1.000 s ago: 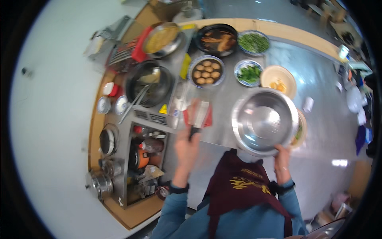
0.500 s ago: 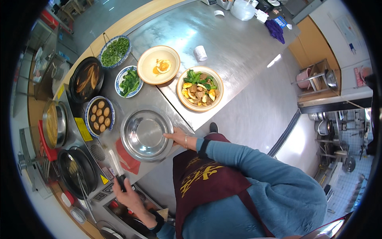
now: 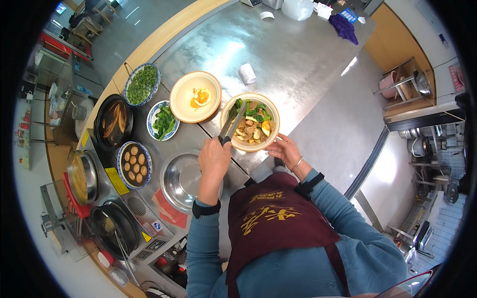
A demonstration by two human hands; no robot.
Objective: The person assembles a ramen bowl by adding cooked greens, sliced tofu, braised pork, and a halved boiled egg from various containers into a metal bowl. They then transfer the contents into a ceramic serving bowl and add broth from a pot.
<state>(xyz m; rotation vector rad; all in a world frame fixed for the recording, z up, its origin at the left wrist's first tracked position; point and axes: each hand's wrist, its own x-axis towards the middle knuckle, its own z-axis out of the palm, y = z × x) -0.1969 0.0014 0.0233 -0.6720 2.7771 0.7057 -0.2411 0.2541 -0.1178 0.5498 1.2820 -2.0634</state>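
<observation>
My left hand point(image 3: 214, 158) is closed round the black handle of metal tongs point(image 3: 232, 123). The tongs reach over a cream bowl point(image 3: 275, 112), their tips at the greens and meat pieces point(image 3: 250, 130) in it. Cut egg pieces lie among that food. At the near right rim of this bowl my right hand point(image 3: 285, 149) holds on, some fingers hidden behind the edge. A shiny steel basin point(image 3: 180, 174) sits beneath my left wrist, partly covered by it. To the left of the filled bowl is a second cream bowl point(image 3: 181, 102) with a halved egg point(image 3: 202, 97).
Left of the bowls stand a plate of greens point(image 3: 163, 120), a bowl of chopped green herbs point(image 3: 142, 85), a dark pan point(image 3: 113, 121), a bowl of eggs point(image 3: 134, 165) and a black pot point(image 3: 114, 231). A white paper cup point(image 3: 247, 73) lies on its side on the steel counter point(image 3: 298, 64).
My left hand has swung from the lower left up to the filled bowl with the tongs. My right hand has let go of the steel basin and moved right to the bowl's rim.
</observation>
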